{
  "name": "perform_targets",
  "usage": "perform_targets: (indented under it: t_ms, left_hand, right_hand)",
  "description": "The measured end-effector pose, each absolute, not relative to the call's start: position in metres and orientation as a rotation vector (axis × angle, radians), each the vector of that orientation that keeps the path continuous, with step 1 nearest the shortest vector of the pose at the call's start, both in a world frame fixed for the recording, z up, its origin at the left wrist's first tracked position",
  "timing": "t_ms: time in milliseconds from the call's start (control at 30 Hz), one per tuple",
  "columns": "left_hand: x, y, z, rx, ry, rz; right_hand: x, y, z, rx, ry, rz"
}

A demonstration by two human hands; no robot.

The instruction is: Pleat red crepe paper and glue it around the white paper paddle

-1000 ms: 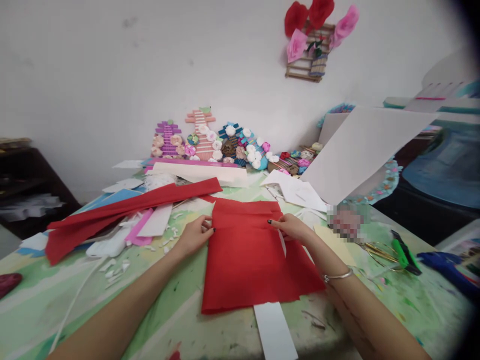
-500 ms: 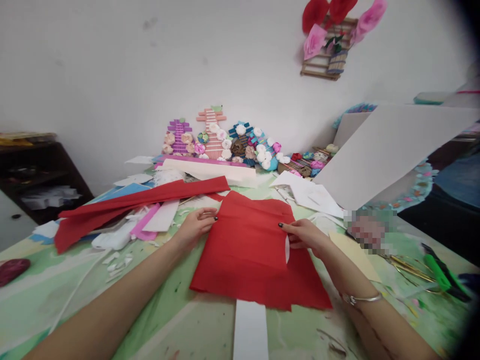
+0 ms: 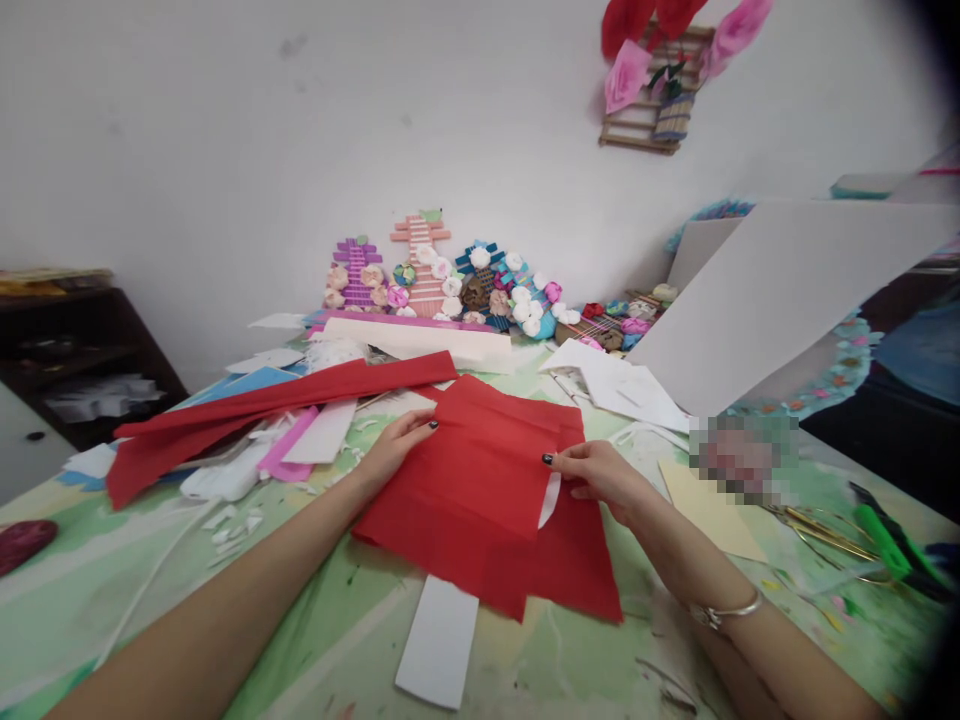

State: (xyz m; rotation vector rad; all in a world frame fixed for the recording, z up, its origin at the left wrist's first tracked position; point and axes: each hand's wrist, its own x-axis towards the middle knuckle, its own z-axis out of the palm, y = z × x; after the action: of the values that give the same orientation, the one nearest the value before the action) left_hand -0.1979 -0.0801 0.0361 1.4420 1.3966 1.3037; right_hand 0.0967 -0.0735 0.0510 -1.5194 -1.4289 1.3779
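Observation:
A sheet of red crepe paper lies on the paint-stained green table, folded over a white card strip that sticks out from under its near edge. My left hand pinches the sheet's far left edge, fingers closed on it. My right hand pinches the sheet's right edge together with a bit of the white strip showing there. A long roll of red crepe paper lies to the left behind my left hand.
Pink and white scraps litter the table left of the sheet. Paper-flower crafts stand along the wall. White sheets lean at the right. Scissors and a green tool lie at far right beside a tan card.
Both hands have turned the red sheet and the white strip under it counter-clockwise, so the strip's near end has swung left. The camera has shifted slightly.

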Motion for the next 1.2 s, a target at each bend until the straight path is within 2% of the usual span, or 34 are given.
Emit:
perform_targets:
  t_ms: [633,1000,1200]
  left_hand:
    - [-0.198,-0.081,0.035,1.593,1.277,1.19]
    - [-0.202,-0.08,0.018,1.86,1.487,1.015]
    - [-0.203,-0.079,0.019,1.857,1.477,1.055]
  right_hand:
    - [0.088,-0.072,0.042,-1.551,-1.469,1.171]
    - [0.096,-0.061,0.034,-1.579,-1.461,1.156]
    - [0.091,-0.068,0.038,-1.543,-1.448,1.209]
